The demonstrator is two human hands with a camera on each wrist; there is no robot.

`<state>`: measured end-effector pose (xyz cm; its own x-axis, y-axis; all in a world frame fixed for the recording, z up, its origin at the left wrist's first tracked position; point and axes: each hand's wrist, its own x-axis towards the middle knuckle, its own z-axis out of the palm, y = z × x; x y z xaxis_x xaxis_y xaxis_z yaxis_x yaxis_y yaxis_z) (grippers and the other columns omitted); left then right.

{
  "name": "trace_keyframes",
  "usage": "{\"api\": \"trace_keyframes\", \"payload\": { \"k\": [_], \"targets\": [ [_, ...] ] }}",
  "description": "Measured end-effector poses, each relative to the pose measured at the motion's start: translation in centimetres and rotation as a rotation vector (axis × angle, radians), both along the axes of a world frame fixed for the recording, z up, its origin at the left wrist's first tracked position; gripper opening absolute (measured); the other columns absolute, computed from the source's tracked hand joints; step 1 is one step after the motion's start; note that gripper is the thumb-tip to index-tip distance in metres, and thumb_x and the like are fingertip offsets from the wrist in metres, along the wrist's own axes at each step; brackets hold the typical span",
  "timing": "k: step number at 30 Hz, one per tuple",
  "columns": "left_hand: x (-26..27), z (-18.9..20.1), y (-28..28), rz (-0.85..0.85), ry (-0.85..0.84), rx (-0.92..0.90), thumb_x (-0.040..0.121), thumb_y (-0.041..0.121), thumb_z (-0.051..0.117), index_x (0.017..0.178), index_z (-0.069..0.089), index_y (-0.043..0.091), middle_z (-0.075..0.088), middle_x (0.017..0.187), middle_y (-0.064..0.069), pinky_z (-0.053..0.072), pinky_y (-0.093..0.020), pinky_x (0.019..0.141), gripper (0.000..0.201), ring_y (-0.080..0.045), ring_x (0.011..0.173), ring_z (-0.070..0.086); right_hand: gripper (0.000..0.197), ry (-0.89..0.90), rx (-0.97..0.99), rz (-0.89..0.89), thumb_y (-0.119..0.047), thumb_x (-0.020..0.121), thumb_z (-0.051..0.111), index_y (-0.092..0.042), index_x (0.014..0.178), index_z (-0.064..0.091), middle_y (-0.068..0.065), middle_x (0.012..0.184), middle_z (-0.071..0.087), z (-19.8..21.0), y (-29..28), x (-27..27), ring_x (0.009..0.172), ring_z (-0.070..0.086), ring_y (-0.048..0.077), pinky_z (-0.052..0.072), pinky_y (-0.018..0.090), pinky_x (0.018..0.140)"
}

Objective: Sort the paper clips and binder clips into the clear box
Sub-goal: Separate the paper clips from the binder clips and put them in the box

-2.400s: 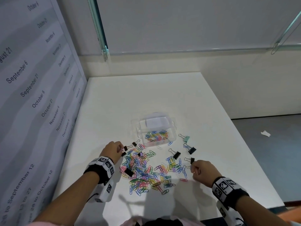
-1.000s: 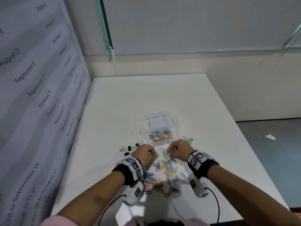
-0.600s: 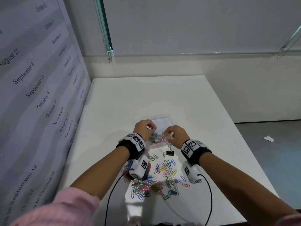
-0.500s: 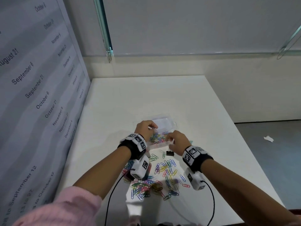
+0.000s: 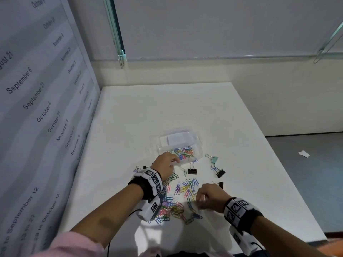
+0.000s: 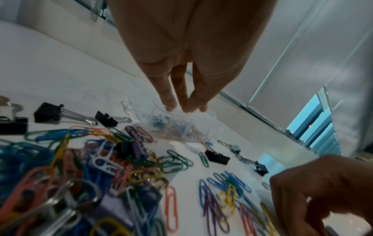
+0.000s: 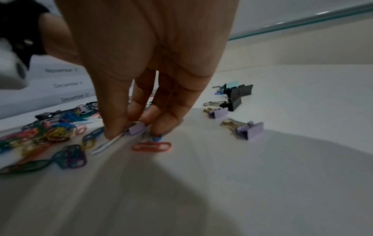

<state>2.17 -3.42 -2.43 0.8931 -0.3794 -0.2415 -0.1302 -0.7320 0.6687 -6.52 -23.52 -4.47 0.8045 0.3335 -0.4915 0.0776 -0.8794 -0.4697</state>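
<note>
The clear box [image 5: 193, 135] stands mid-table with coloured paper clips [image 5: 183, 152] in its near half. My left hand [image 5: 174, 160] hovers at the box's near-left rim with fingers [image 6: 170, 103] straight and pointing down; nothing shows between them. A loose pile of paper clips [image 5: 177, 203] lies nearer me. My right hand [image 5: 201, 199] is down on the pile's right side. In the right wrist view its thumb and fingers [image 7: 135, 132] pinch around a small lilac binder clip [image 7: 137, 128], the thumb on a white paper clip [image 7: 106, 144]. That picture is blurred.
Black binder clips [image 5: 192, 171] [image 5: 220, 173] and a mint one [image 5: 214, 159] lie right of the box. Two lilac binder clips [image 7: 250, 131] sit right of my right hand. A printed panel [image 5: 46, 108] walls the table's left side; the table's right edge [image 5: 278, 164] drops to the floor.
My right hand has drawn back from the box to the right side of the pile and closed on clips there. My left hand stays at the box's near edge.
</note>
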Motion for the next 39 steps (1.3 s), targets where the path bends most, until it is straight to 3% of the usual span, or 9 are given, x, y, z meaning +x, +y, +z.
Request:
{"api": "trace_keyframes", "payload": {
  "k": [4, 7, 11, 16, 20, 22, 31, 34, 39],
  "targets": [
    [-1.7, -0.5, -0.5, -0.119, -0.116, 0.05, 0.083, -0.001, 0.047, 0.104, 0.065, 0.013, 0.053, 0.113, -0.008, 0.031, -0.022, 0.093, 0.032, -0.022, 0.114, 0.043, 0.025, 0.012, 0.021, -0.035, -0.02, 0.073, 0.066, -0.036, 0.061, 0.051, -0.009, 0.078, 0.056, 0.0, -0.4, -0.1, 0.073, 0.052, 0.01, 0.036, 0.013, 0.061],
    [-3.1, -1.2, -1.1, -0.237, -0.077, 0.101, 0.086, 0.004, 0.047, 0.114, 0.06, 0.014, 0.049, 0.117, -0.008, 0.036, -0.031, 0.101, 0.032, -0.021, 0.116, 0.041, 0.034, 0.003, 0.039, -0.067, -0.018, 0.073, 0.066, -0.041, 0.059, 0.045, -0.016, 0.068, 0.052, -0.1, -0.8, -0.3, 0.062, 0.048, 0.0, 0.033, 0.005, 0.055],
    [-4.4, -2.9, -1.5, -0.354, 0.01, 0.273, 0.089, 0.024, 0.056, 0.143, 0.031, 0.013, 0.026, 0.149, -0.011, 0.027, -0.036, 0.115, 0.06, -0.026, 0.14, 0.024, 0.038, -0.046, 0.066, -0.165, -0.003, 0.065, 0.054, -0.04, 0.062, 0.047, -0.014, 0.059, 0.053, -0.1, -1.6, -0.5, 0.058, 0.049, 0.001, 0.035, 0.008, 0.055],
    [-4.8, -4.0, -1.7, -0.376, -0.018, 0.407, 0.093, 0.043, 0.045, 0.15, 0.001, 0.013, -0.004, 0.159, -0.007, 0.011, -0.044, 0.121, 0.078, -0.025, 0.148, -0.001, 0.038, -0.041, 0.009, -0.121, -0.007, 0.066, 0.058, -0.042, 0.062, 0.045, -0.016, 0.062, 0.052, 0.0, -2.8, -0.8, 0.056, 0.047, 0.001, 0.034, 0.008, 0.055],
    [-4.9, -3.9, -1.6, -0.457, -0.001, 0.432, 0.095, 0.042, 0.041, 0.149, 0.002, 0.011, -0.007, 0.16, -0.007, 0.009, -0.044, 0.121, 0.074, -0.025, 0.148, -0.004, 0.014, -0.032, 0.008, -0.108, -0.019, 0.07, 0.064, -0.03, 0.079, 0.063, -0.014, 0.073, 0.052, 0.1, -2.8, -1.4, 0.058, 0.045, 0.0, 0.034, 0.008, 0.056],
    [-5.4, -3.9, -1.7, -0.512, -0.02, 0.43, 0.095, 0.039, 0.043, 0.149, 0.007, 0.011, -0.003, 0.16, -0.006, 0.01, -0.045, 0.121, 0.071, -0.026, 0.148, -0.003, 0.018, -0.046, 0.008, -0.091, -0.023, 0.07, 0.066, -0.022, 0.088, 0.066, -0.013, 0.075, 0.051, -0.2, -2.8, -1.6, 0.058, 0.044, -0.001, 0.033, 0.01, 0.056],
    [-6.9, -3.6, -2.0, -0.582, -0.123, 0.355, 0.084, 0.029, 0.06, 0.135, 0.041, 0.019, 0.039, 0.14, -0.006, 0.034, -0.042, 0.107, 0.056, -0.026, 0.13, 0.033, 0.021, -0.015, 0.034, -0.119, -0.009, 0.064, 0.066, -0.027, 0.069, 0.056, -0.013, 0.057, 0.051, 0.3, -2.8, -1.0, 0.053, 0.046, 0.001, 0.037, 0.012, 0.054],
    [-7.0, -3.5, -2.5, -0.584, -0.118, 0.362, 0.084, 0.031, 0.061, 0.139, 0.035, 0.018, 0.034, 0.144, -0.008, 0.036, -0.046, 0.105, 0.063, -0.029, 0.13, 0.032, 0.025, -0.096, 0.064, -0.223, -0.003, 0.065, 0.055, -0.027, 0.064, 0.058, -0.01, 0.054, 0.054, 0.4, -3.3, -0.8, 0.055, 0.051, 0.007, 0.05, 0.029, 0.063],
    [-7.3, -3.7, -3.7, -0.636, -0.087, 0.406, 0.085, 0.043, 0.059, 0.148, 0.014, 0.017, 0.002, 0.159, -0.01, 0.018, -0.052, 0.116, 0.082, -0.029, 0.145, 0.008, 0.03, -0.165, 0.075, -0.388, 0.0, 0.075, 0.049, -0.026, 0.062, 0.059, -0.003, 0.063, 0.065, 0.5, -5.4, -0.3, 0.046, 0.054, 0.002, 0.046, 0.015, 0.052]
  ]
}}
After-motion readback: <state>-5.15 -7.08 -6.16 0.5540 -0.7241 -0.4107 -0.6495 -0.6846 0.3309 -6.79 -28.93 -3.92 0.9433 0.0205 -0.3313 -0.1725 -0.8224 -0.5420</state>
